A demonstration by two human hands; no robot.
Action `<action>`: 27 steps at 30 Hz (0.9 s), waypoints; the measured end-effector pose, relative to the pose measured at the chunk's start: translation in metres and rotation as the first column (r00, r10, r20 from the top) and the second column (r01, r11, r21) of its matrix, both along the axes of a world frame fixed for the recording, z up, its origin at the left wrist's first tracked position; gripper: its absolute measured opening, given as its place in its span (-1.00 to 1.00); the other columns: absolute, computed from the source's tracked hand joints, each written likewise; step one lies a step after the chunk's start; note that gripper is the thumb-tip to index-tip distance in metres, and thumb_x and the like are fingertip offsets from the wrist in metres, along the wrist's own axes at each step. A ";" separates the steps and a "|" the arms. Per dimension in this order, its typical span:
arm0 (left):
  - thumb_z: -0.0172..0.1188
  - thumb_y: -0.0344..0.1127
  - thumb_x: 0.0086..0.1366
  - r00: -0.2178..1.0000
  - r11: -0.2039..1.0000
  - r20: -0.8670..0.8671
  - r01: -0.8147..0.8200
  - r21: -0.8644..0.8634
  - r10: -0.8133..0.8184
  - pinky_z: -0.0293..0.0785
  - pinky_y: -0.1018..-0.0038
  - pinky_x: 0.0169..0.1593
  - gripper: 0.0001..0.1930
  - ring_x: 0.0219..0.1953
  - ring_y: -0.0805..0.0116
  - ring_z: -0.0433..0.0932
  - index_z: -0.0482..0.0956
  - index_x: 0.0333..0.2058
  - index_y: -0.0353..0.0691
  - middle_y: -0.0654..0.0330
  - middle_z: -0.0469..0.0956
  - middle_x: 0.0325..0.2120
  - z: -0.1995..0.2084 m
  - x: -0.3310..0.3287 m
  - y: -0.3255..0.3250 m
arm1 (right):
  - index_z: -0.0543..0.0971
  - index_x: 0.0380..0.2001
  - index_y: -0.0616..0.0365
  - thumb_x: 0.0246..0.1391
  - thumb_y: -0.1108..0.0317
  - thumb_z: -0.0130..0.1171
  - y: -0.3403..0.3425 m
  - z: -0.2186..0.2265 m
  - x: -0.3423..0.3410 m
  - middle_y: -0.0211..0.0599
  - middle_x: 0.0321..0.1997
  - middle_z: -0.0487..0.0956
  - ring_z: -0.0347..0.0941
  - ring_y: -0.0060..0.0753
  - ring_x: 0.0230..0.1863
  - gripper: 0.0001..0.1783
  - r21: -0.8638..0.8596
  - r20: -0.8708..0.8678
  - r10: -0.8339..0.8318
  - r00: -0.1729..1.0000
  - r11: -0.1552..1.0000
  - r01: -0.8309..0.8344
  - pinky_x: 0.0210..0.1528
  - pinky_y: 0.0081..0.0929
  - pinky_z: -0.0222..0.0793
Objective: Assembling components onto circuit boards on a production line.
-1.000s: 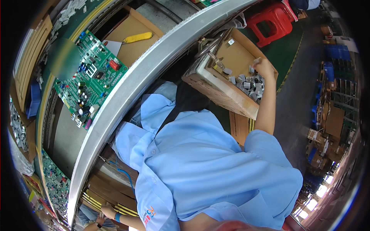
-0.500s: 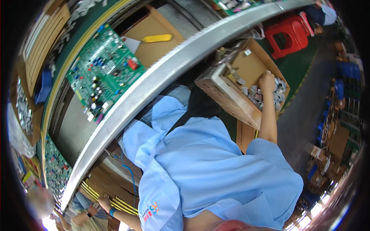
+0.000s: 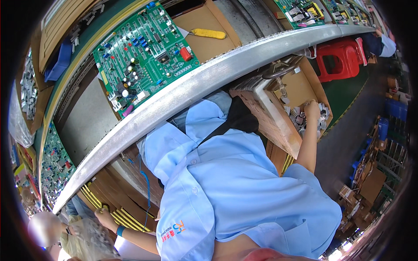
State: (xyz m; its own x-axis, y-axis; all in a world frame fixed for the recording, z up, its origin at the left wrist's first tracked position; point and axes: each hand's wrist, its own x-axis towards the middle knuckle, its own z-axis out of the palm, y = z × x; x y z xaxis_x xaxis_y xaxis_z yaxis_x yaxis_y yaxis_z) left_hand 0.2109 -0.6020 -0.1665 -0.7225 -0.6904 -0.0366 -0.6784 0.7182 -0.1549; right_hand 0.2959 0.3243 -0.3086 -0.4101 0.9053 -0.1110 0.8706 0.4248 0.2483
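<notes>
My right hand [image 3: 311, 109] reaches down into an open cardboard box [image 3: 310, 79] at the right, its fingers closed among small grey and white parts [image 3: 298, 121]. What it grips there is hidden. At the lower left, my left hand [image 3: 103, 216], with a blue band on the wrist, is curled beside a stack of brown boards with yellow edges [image 3: 126, 217]. Whatever it holds is too small to make out. A green circuit board [image 3: 143, 56] with capacitors and a red component lies beyond the metal rail [image 3: 191, 89], touched by neither hand.
A yellow-handled tool [image 3: 209, 33] rests on cardboard behind the rail. More circuit boards [image 3: 56, 161] are at the left and far right. A red stool [image 3: 337, 61] stands past the box. A blue coiled cord [image 3: 146, 185] hangs below the rail. Another person [image 3: 82, 235] is at lower left.
The whole view has shifted, so the large circuit board and box appear farther right. My right hand stays down among the parts, and my left hand remains by the stacked boards.
</notes>
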 end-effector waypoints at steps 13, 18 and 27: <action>0.04 -0.29 0.34 0.649 -0.065 -0.391 0.562 0.825 0.652 0.55 0.47 -0.32 -0.62 -0.13 0.27 0.58 0.42 0.09 -0.29 0.08 0.52 -0.01 0.024 -0.056 0.065 | 0.48 -0.19 0.13 0.03 0.38 0.26 0.020 0.043 -0.022 -0.36 -0.37 0.59 0.30 -0.68 -0.69 -0.73 -0.569 -0.822 -0.529 0.209 0.780 -0.262 -0.73 -0.72 0.13; 0.01 -0.30 0.34 0.679 -0.202 -0.406 0.630 0.750 0.611 0.56 0.43 -0.22 -0.60 -0.07 0.22 0.55 0.40 0.10 -0.35 -0.05 0.44 0.06 0.052 -0.079 0.135 | 0.47 0.03 0.19 0.09 0.43 0.22 -0.080 0.176 -0.128 -0.31 -0.12 0.55 0.38 -0.64 -0.42 -0.60 -0.267 -0.932 -0.361 0.024 0.642 -0.719 -0.53 -0.78 0.22; -0.01 -0.35 0.34 0.742 -0.311 -0.446 0.635 0.707 0.500 0.59 0.58 -0.22 -0.68 0.01 0.30 0.44 0.37 0.01 -0.38 0.02 0.39 -0.04 0.048 -0.084 0.201 | 0.55 -0.13 0.23 -0.14 0.64 0.29 -0.317 0.239 -0.276 -0.15 -0.14 0.59 0.56 -0.30 -0.25 -0.59 0.278 -0.834 0.463 -0.301 -0.119 -0.953 -0.22 -0.54 0.48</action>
